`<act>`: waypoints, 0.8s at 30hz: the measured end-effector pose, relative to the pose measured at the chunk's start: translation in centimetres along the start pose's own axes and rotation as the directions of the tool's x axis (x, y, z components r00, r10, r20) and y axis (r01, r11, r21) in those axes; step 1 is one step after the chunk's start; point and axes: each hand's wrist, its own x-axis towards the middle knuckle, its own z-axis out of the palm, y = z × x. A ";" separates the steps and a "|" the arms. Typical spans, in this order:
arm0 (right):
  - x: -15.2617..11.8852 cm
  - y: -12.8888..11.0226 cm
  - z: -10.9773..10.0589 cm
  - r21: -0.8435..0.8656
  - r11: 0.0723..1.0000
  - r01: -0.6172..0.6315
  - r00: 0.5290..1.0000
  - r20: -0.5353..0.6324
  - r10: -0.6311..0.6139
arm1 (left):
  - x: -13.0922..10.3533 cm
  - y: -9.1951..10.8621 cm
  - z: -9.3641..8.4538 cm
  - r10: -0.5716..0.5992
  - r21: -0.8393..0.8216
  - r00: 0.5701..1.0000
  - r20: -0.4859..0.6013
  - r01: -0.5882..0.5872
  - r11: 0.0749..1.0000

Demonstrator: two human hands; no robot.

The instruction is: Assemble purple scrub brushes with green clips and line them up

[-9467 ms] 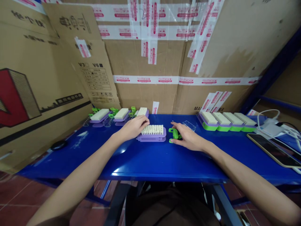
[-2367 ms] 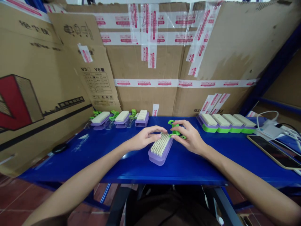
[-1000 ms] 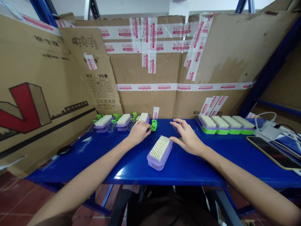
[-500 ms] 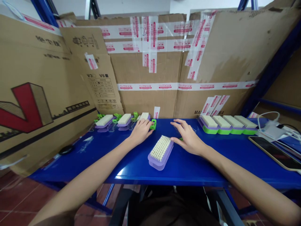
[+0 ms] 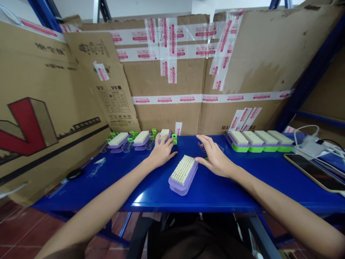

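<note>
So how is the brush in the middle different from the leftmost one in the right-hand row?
The middle brush shows only purple below its bristles; the row brush has green beneath its purple. The middle brush lies apart, nearer the camera; the row brush sits close beside others further back. In this view, the middle brush's near end slants left, the row brush's right. Both have pale bristles facing up.

Taped cardboard panels (image 5: pixel 185 81) stand behind a glossy blue table (image 5: pixel 229 192) above reddish floor tiles (image 5: pixel 18 228).
</note>
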 end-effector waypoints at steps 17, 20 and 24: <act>-0.1 0.0 0.0 0.034 0.999 -0.025 0.998 0.054 0.023 | -0.1 -0.4 1.1 0.020 0.138 1.000 -0.007 -0.019 0.990; -0.1 -0.1 0.0 0.035 0.999 -0.030 0.998 0.064 0.028 | -0.2 -0.7 1.5 0.001 0.144 1.000 -0.001 0.000 0.990; 0.0 0.0 0.0 0.012 0.999 -0.032 0.996 0.087 0.030 | -0.3 -1.1 1.9 -0.004 0.143 1.000 0.023 0.001 0.990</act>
